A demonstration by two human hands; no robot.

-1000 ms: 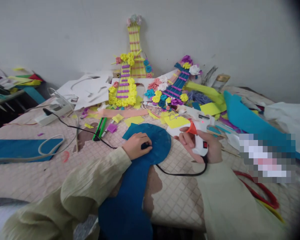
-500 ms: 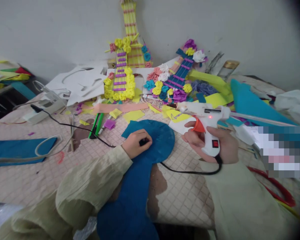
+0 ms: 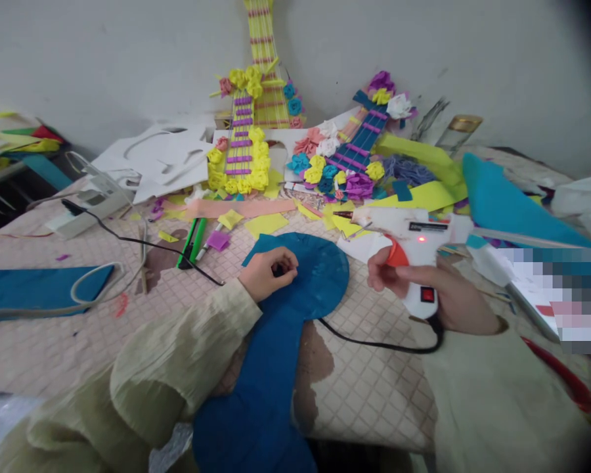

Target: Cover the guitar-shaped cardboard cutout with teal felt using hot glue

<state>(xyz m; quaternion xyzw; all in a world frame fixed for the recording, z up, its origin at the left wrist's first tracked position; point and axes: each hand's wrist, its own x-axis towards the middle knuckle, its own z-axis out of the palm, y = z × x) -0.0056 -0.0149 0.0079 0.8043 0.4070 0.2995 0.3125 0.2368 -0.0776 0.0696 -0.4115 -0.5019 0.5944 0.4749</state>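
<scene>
A blue paper-covered shape [image 3: 320, 276] with a round head and a long neck lies on the table and reaches over its front edge. My left hand [image 3: 270, 272] rests over the round part, fingers curled with the tips together; whatever is between them is too small and dark to tell. On the right, my right hand [image 3: 423, 289] is closed round a white glue gun [image 3: 408, 226] with an orange trigger and a lit red light. The gun's nozzle points left, above the table, and a black cord hangs from its handle.
Paper-flower guitars, one yellow [image 3: 241, 138] and one blue [image 3: 357, 144], lean at the back. A green cutter [image 3: 193, 243] lies left of centre, a white power strip [image 3: 83, 213] farther left. Red-handled scissors [image 3: 561, 374] and a teal sheet [image 3: 507, 203] are at right.
My right hand and the glue gun have shifted slightly right, and its fingers have loosened round the trigger. My left hand's fingers have moved slightly over the blue shape.
</scene>
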